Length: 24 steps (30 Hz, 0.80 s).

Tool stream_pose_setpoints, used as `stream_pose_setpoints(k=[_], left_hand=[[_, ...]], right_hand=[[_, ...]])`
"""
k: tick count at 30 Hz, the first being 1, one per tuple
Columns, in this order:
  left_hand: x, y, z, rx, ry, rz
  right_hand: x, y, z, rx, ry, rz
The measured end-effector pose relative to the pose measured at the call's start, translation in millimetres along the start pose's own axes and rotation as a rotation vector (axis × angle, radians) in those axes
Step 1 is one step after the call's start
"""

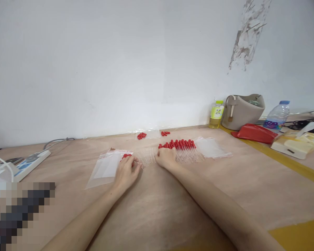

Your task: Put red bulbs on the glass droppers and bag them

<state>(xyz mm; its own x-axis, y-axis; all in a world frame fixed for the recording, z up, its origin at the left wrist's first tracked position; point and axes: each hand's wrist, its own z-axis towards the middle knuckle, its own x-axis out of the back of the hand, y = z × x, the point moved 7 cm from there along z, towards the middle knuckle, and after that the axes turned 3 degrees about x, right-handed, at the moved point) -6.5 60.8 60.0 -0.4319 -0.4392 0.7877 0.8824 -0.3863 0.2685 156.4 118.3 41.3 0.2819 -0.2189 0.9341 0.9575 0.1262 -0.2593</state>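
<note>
My left hand (128, 172) rests over the right edge of a clear zip bag (104, 167), beside a few red rubber bulbs (126, 156). Its fingers are bent, the thumb and forefinger close to the ends of thin clear tubes (148, 157). Whatever they pinch is too small to make out. My right hand (166, 157) is closed at the left end of a row of droppers (184, 148), clear tubes with red bulbs on top. Its fingertips hide what they grip. The loose tubes lie side by side between both hands.
Against the wall lie two small groups of red pieces (141, 136) on clear plastic. Another zip bag (211, 148) is right of the row. Farther right stand a tea bottle (216, 116), grey bag (243, 111), red pouch (255, 133), water bottle (278, 115) and tissue pack (295, 143). A power strip (32, 165) lies left.
</note>
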Motion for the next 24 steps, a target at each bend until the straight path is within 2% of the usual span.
stream_pose_setpoints(k=[2,6,11,15,19,24], left_hand=[[5.7,-14.7,5.6,0.054,0.002,0.098],[2.6,-35.9,9.1,0.118,-0.093,0.175],[-2.5,-38.5,7.3,0.078,-0.097,0.244],[1.7,-26.6,6.5,0.033,-0.039,0.272],[6.1,3.3,2.0,-0.071,0.017,0.182],[-10.9,34.9,-10.9,-0.189,-0.102,-0.050]], right_hand=[[-2.6,-7.2,4.9,-0.016,-0.034,-0.013],[-7.6,-14.7,17.0,-0.068,-0.083,-0.021],[-13.4,-21.0,24.3,-0.091,-0.125,-0.028],[-3.2,-22.0,15.2,-0.063,-0.097,-0.013],[19.0,-3.4,-9.5,0.021,-0.001,0.042],[34.7,24.9,-50.8,0.376,0.083,0.467]])
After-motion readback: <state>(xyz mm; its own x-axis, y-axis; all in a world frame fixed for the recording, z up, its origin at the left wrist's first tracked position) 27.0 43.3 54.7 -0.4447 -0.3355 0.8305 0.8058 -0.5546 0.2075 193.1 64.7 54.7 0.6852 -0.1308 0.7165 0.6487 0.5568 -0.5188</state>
